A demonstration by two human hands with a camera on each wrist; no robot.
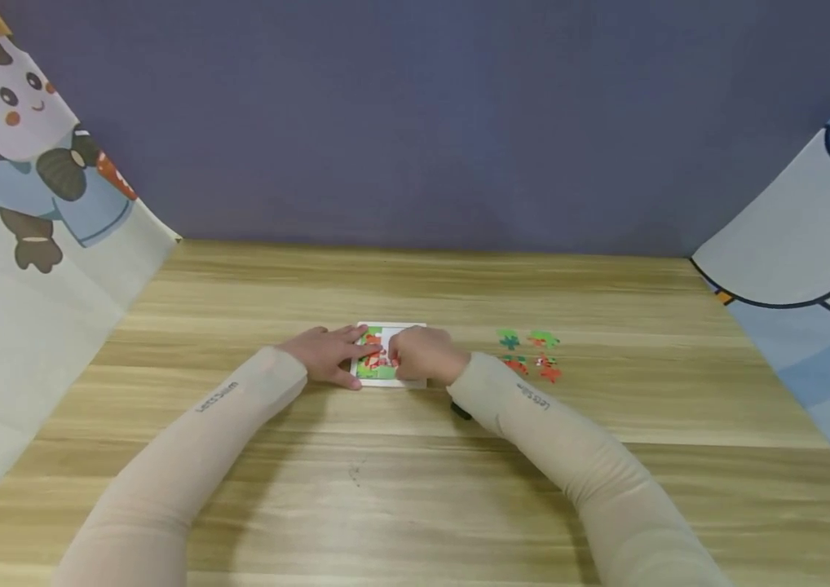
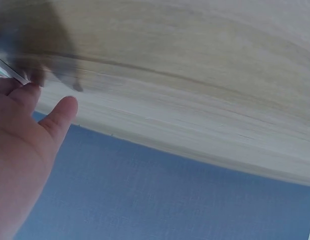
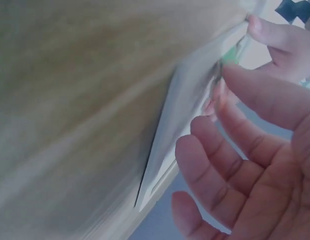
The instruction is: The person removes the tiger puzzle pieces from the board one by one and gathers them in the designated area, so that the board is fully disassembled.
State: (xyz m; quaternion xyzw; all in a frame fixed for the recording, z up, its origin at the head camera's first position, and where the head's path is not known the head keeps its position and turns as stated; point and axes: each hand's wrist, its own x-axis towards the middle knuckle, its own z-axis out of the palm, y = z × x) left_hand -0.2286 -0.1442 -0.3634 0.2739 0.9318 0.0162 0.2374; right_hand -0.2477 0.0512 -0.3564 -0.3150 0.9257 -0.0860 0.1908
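Note:
A small white-framed jigsaw puzzle (image 1: 393, 384) lies flat on the table, with green and red pieces (image 1: 369, 371) fitted on its left side and a white bare part at the upper middle. My left hand (image 1: 327, 355) rests on the frame's left side with spread fingers, some reaching over the fitted pieces. Over the right half is my right hand (image 1: 426, 352), its fingers bent and tips down at the picture's middle. In the right wrist view the thumb and index finger (image 3: 235, 117) are close to red and green pieces; whether they pinch one is hidden.
Several loose jigsaw pieces lie on the wooden table (image 1: 400, 505) right of the puzzle: green ones (image 1: 509, 339) behind, red ones (image 1: 549, 372) in front. A small black object (image 1: 461, 411) shows beneath the right wrist. A blue-grey panel (image 1: 430, 130) stands behind the table.

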